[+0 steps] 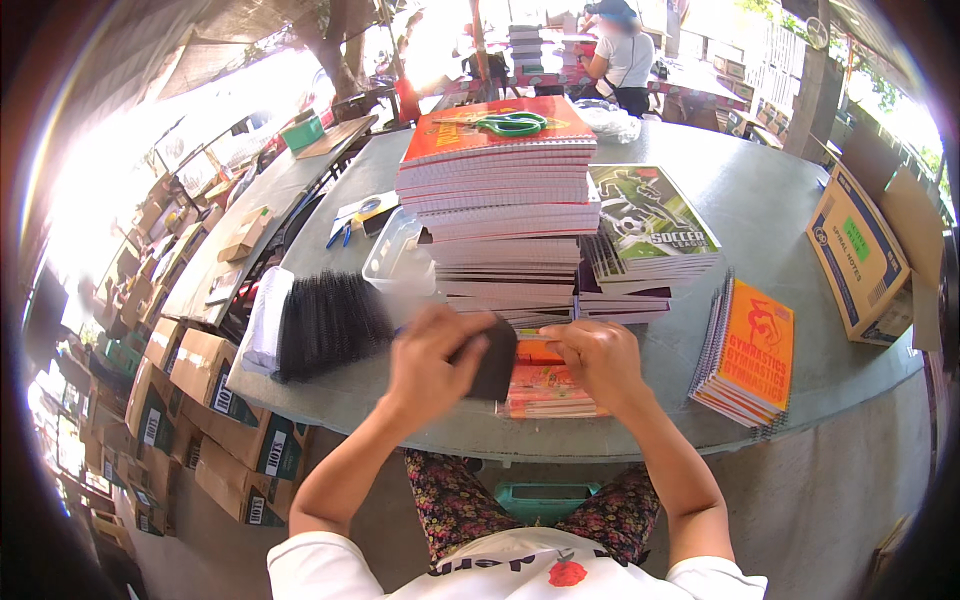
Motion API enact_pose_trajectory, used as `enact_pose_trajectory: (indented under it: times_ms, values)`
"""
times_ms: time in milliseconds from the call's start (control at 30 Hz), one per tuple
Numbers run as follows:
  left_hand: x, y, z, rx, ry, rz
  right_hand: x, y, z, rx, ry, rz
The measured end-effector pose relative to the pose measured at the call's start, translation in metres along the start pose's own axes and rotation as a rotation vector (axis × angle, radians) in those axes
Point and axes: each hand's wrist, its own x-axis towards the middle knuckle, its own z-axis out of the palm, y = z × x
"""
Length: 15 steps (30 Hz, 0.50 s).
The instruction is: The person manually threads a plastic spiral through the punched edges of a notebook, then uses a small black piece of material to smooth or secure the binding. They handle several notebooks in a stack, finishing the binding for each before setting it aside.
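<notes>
My left hand (pixel 435 355), slightly blurred, is closed on a dark flat piece (pixel 497 368) with a rounded corner. I cannot tell exactly what that piece is. My right hand (pixel 602 362) has its fingers pinched together beside a thin yellowish edge; what is in them is hidden. Below and between the hands lies a small stack of orange-red patterned notebooks (pixel 548 392) near the table's front edge. Left of my left hand stands a bundle of black spiral binding coils (pixel 335 325), with white coils (pixel 268 322) next to it.
A tall stack of notebooks (pixel 500 190) bears green-handled scissors (pixel 512 123). Right are green-covered notebooks (pixel 650 215), orange spiral notebooks (pixel 755 345) and an open carton (pixel 860 255). A clear plastic bin (pixel 400 255) and blue-handled pliers (pixel 343 234) lie left. Another person (pixel 622 55) sits behind.
</notes>
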Motion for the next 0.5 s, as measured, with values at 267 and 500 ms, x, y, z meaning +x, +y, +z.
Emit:
enact_pose_trajectory:
  times_ms: [267,500]
  values:
    - [-0.002,0.0,0.019,-0.046,-0.233,0.02,0.0,0.003,0.001,-0.02,0.005,-0.086]
    - [0.015,0.003,0.017,-0.08,-0.087,0.077,-0.001,-0.005,-0.026,-0.246,-0.035,-0.012]
